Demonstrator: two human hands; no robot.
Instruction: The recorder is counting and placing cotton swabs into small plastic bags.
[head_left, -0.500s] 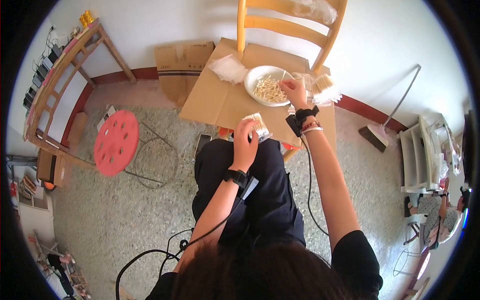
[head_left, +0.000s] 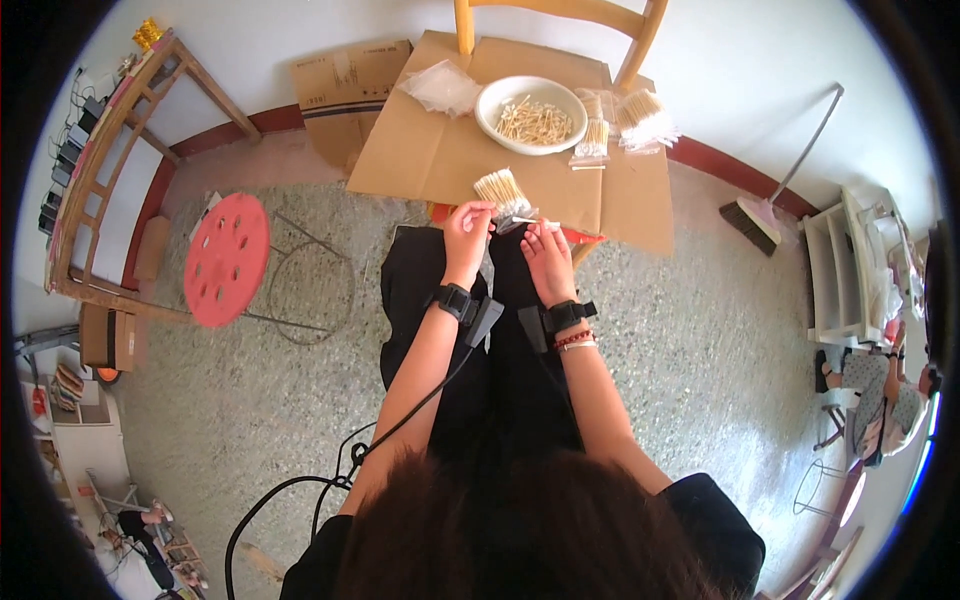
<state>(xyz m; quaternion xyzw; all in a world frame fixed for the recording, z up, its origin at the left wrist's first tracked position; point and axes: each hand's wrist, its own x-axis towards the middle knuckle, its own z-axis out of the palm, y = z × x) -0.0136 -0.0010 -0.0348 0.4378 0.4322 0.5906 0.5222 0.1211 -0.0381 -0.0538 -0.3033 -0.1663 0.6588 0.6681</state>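
Note:
A small clear plastic bag of cotton swabs (head_left: 500, 189) is at the near edge of the cardboard, above my lap. My left hand (head_left: 466, 242) is at its lower left, thumb and fingertips closed on the bag's edge. Just right of it, my right hand (head_left: 547, 262) is palm up, pinching a single cotton swab (head_left: 526, 220) between thumb and finger near the bag's mouth. Farther back, a white bowl (head_left: 484, 124) holds many loose swabs. Beside it on the right are filled bags of swabs (head_left: 645, 120) and a slimmer bag (head_left: 592, 140).
The cardboard sheet (head_left: 410, 165) covers a wooden chair's seat (head_left: 560, 10). Empty clear bags (head_left: 440, 88) lie at its far left. A red stool (head_left: 228, 262) stands left, a broom (head_left: 755, 222) right. Cables (head_left: 355, 465) trail from my wrists. Another person (head_left: 872, 395) sits far right.
My right hand has come from the bowl back toward my lap and now meets the bag with a swab. My left hand has shifted to the bag's lower edge. The view has tilted slightly.

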